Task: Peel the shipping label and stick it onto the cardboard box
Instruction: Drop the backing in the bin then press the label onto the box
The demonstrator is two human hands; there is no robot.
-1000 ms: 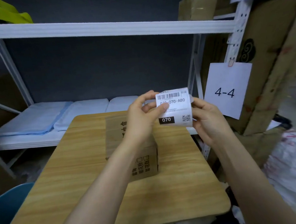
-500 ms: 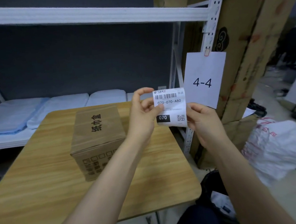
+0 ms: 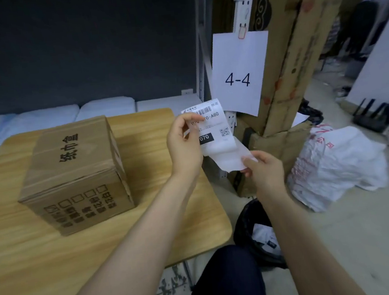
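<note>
Holding the shipping label [image 3: 211,127] up in front of us with both hands, off past the right edge of the wooden table [image 3: 56,255]. Our left hand [image 3: 185,146] is pinching the printed sheet near its top left, thumb lying across part of the number under the barcode. Our right hand [image 3: 263,167] is gripping the white backing paper [image 3: 231,159], which is hanging down and to the right, already split from the label's lower edge. So the peel is partway done, and nothing is stuck anywhere yet.

We're seeing the cardboard box [image 3: 74,173] sitting upright on the table, left of our hands and well apart from the label. Behind the label, a white sheet marked 4-4 [image 3: 239,71] is hanging on the shelf post. On the floor, white plastic bags [image 3: 340,164] are lying to the right.
</note>
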